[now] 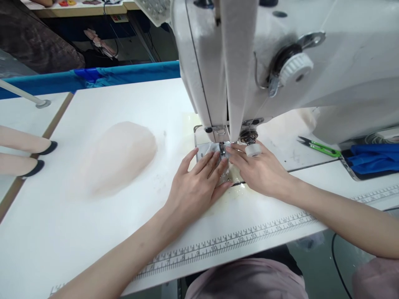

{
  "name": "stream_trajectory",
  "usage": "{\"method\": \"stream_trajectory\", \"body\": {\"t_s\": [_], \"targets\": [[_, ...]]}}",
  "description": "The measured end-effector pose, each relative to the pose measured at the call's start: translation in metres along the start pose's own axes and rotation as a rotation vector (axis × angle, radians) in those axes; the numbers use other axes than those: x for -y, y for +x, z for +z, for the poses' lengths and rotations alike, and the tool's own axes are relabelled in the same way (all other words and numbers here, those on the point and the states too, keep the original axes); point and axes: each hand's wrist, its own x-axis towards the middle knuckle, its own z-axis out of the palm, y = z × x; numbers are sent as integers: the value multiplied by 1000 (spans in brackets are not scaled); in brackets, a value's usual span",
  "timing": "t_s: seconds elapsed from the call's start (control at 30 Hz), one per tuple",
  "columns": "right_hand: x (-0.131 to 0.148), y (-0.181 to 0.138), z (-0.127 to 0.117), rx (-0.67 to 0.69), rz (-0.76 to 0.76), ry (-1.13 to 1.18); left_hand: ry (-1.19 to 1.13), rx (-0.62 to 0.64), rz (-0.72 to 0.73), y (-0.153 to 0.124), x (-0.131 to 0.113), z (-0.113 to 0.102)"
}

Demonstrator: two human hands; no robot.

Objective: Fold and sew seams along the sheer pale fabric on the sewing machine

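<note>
My left hand [196, 182] lies flat on the sewing machine's plate with its fingers spread, the fingertips just left of the presser foot [222, 148]. On the other side of the needle, my right hand [260, 170] rests low with fingers stretched toward the foot. Part of its fingers is hidden behind a white round knob [253, 150]. Between the fingertips, a small, thin, whitish see-through piece [212, 148] shows at the foot; its outline is mostly covered by my hands. The white sewing machine [205, 74] stands over both hands.
A sheer beige fabric piece [124, 158] lies left on the white table [168, 232]. Green-handled thread snips [324, 148] and a tray with blue cloth [374, 158] lie right. Two beige lengths with black ends [25, 143] reach in from the left. A printed ruler [224, 245] edges the front.
</note>
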Motion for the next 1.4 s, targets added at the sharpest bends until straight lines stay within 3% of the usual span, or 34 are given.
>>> {"method": "stream_trajectory", "body": {"t_s": [0.27, 0.47, 0.6, 0.83, 1.1, 1.27, 1.4], "targets": [[1, 1, -1, -43, 10, 16, -38, -13, -1, 0, 1, -2], [2, 2, 0, -192, -31, -5, -65, -102, 41, -5, 8, -6], [2, 4, 0, -207, -67, -28, -50, -152, 85, -5, 8, -5], [3, -4, -4, -213, -133, 54, -54, -71, 116, -10, 2, -4], [2, 1, -5, -240, -111, 55, -30, -101, 123, -8, 1, -4], [0, 5, -3, -292, -102, 48, -181, -54, -34, -5, 1, -3], [-3, 9, -1, -389, 36, 158, -272, 6, -202, 6, 9, -2]]}}
